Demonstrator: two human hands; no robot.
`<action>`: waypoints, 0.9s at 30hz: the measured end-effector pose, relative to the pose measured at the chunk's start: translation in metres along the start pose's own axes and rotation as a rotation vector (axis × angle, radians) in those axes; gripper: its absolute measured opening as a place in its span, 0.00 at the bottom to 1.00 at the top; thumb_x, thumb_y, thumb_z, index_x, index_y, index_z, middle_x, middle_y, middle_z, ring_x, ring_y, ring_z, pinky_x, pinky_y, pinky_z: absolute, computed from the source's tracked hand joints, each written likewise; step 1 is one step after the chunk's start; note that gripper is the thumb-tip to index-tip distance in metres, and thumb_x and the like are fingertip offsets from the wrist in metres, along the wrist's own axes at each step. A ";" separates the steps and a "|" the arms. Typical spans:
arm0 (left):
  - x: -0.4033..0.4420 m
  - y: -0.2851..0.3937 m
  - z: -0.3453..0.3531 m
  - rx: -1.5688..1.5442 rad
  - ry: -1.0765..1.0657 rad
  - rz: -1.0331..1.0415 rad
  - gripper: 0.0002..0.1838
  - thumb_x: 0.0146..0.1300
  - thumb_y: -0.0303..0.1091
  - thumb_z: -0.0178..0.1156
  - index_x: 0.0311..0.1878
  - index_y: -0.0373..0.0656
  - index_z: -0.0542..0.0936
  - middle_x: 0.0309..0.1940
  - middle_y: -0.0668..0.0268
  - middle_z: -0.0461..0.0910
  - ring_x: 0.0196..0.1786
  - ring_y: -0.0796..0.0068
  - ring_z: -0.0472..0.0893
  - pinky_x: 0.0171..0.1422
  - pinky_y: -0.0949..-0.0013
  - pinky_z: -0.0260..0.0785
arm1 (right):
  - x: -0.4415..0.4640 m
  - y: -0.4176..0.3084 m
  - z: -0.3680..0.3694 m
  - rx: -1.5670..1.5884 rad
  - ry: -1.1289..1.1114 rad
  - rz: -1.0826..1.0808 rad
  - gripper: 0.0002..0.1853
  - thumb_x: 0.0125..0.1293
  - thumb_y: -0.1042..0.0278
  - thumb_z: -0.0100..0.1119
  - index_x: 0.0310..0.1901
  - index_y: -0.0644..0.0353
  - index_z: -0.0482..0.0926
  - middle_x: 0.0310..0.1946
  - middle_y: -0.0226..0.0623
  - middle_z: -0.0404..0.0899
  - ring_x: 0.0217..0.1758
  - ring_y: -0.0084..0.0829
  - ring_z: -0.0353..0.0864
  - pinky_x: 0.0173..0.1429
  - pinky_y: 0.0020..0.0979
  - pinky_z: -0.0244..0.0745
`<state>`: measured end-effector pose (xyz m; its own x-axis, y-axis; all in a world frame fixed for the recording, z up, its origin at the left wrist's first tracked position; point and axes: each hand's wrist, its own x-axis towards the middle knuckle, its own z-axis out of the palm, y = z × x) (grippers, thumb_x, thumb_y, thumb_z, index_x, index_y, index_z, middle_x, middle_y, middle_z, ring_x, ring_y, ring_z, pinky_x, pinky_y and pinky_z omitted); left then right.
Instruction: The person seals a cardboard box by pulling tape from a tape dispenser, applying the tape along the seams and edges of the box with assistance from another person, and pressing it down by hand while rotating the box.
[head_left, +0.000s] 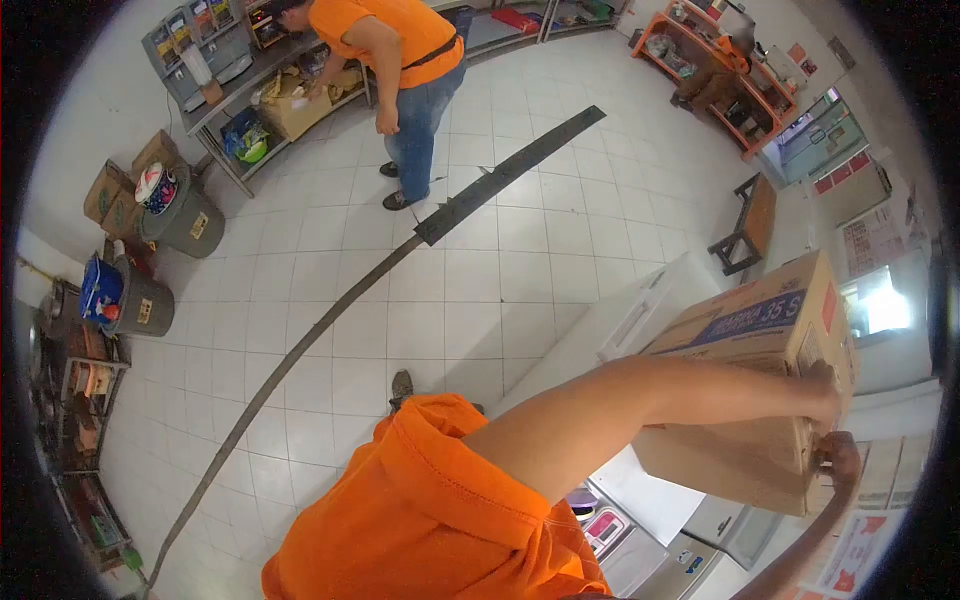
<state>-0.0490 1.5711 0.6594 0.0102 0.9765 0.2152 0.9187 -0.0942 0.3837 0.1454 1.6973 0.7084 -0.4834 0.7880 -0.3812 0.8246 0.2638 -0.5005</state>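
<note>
A large printed cardboard box (pixel 720 450) stands at the right on top of a white surface. My left arm reaches across its front, and my left hand (pixel 822 393) is closed at the box's far right edge. Just below it, my right hand (pixel 840 457) has its fingers curled against the same edge. The two hands are close together, and the fingertips are partly hidden.
A white appliance (pixel 660 300) stands beside the box. Below are a pink scale (pixel 605 528) and a steel appliance (pixel 685 570). A long dark strip (pixel 510 175) crosses the tiled floor. One person (pixel 385 40) stands at a metal table; another (pixel 715 75) is by orange shelves.
</note>
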 end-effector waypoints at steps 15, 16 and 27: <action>0.027 -0.011 0.010 0.059 -0.203 0.099 0.28 0.60 0.53 0.59 0.64 0.59 0.81 0.65 0.66 0.79 0.67 0.65 0.74 0.62 0.50 0.64 | -0.006 -0.013 0.011 0.005 0.045 0.068 0.18 0.60 0.61 0.63 0.47 0.60 0.72 0.31 0.38 0.78 0.32 0.33 0.82 0.34 0.42 0.83; 0.023 -0.011 0.009 0.050 -0.188 0.093 0.28 0.59 0.52 0.60 0.63 0.59 0.82 0.64 0.66 0.79 0.67 0.65 0.75 0.61 0.51 0.65 | -0.008 -0.016 0.011 0.000 0.013 0.084 0.18 0.60 0.61 0.63 0.47 0.60 0.72 0.31 0.38 0.78 0.32 0.33 0.82 0.35 0.43 0.83; 0.018 -0.016 0.005 0.093 -0.106 0.078 0.26 0.57 0.49 0.63 0.59 0.55 0.85 0.60 0.67 0.83 0.63 0.65 0.79 0.55 0.54 0.71 | 0.003 -0.002 0.002 -0.044 -0.005 0.152 0.19 0.60 0.55 0.68 0.43 0.62 0.76 0.30 0.37 0.78 0.31 0.31 0.80 0.35 0.45 0.85</action>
<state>-0.0615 1.5915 0.6530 0.1198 0.9824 0.1434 0.9459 -0.1568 0.2839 0.1420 1.6982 0.7071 -0.3536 0.8179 -0.4540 0.9004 0.1661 -0.4020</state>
